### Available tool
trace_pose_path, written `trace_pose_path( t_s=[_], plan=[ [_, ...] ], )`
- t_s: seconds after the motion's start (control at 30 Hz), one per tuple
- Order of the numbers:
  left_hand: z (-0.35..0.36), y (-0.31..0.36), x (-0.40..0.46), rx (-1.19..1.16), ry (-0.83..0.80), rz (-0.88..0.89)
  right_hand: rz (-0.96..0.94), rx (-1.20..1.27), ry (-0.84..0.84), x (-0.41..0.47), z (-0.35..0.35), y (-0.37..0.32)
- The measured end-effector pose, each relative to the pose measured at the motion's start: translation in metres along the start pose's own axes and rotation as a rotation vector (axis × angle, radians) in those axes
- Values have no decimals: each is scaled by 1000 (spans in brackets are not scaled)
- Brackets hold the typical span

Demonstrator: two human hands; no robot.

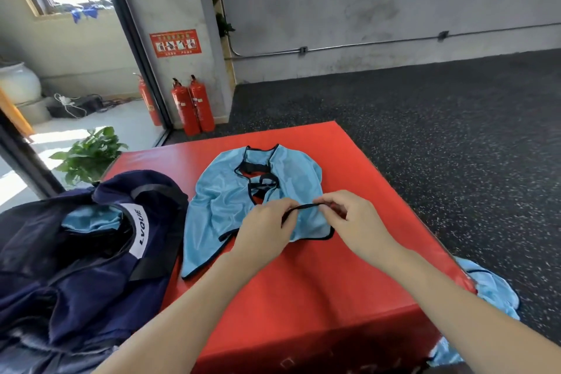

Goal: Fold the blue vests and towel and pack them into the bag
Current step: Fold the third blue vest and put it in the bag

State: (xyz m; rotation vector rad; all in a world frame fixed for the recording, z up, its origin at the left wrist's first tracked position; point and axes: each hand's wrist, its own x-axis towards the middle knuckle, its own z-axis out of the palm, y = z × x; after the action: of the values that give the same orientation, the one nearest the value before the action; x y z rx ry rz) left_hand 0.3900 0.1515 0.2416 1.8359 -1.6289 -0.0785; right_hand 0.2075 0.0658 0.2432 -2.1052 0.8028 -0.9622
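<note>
A light blue vest (224, 200) with black trim lies crumpled on the red padded block (303, 282). My left hand (264, 231) and my right hand (352, 218) each pinch one end of a black trim strap of that vest, stretched between them just above the cloth. The dark navy bag (76, 252) with a white label sits open at the left, with light blue cloth (91, 222) showing inside it. More light blue fabric (488, 291) hangs on the floor beside the block's right edge.
Two red fire extinguishers (192, 106) stand against the pillar behind the block, a third (148, 100) by the door frame. A potted green plant (88, 155) is at the left. Dark speckled floor (425, 130) spreads to the right and behind.
</note>
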Motion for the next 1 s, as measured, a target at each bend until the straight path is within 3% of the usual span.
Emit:
trace_pose_path(
  t_s=[0.27, 0.43, 0.63, 0.8, 1.0],
  plan=[
    [-120, 46, 95, 342, 150, 58, -235, -275, 69, 89, -66, -85],
    [-186, 88, 140, 232, 257, 50, -331, -410, 149, 133, -114, -138],
    [-244, 131, 171, 206, 278, 64, -290, -451, 289, 159, -157, -199],
    [-267, 134, 173, 395, 273, 8, -234, -321, 343, 167, -180, -242],
    [-288, 114, 162, 384, 248, -192, -157, -165, 357, 179, -198, -245]
  ],
)
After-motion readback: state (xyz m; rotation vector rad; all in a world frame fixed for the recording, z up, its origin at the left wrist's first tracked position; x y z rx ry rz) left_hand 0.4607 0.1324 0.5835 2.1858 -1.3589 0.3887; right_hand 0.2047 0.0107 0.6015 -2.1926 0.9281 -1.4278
